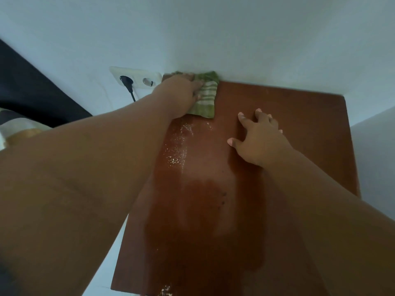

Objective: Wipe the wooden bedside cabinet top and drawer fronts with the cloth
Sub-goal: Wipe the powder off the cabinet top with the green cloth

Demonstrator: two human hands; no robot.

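The reddish-brown wooden cabinet top fills the middle of the view, seen from above. My left hand presses a green and white striped cloth flat at the far left corner, against the wall. Resting spread out on the wood to the right, my right hand holds nothing. A trail of white dust or crumbs lies on the top just below the cloth. The drawer fronts are out of sight.
A white wall runs along the back of the cabinet. On it, left of the cloth, a double socket holds a black plug with a cable hanging down. A dark headboard and a pillow lie at the far left.
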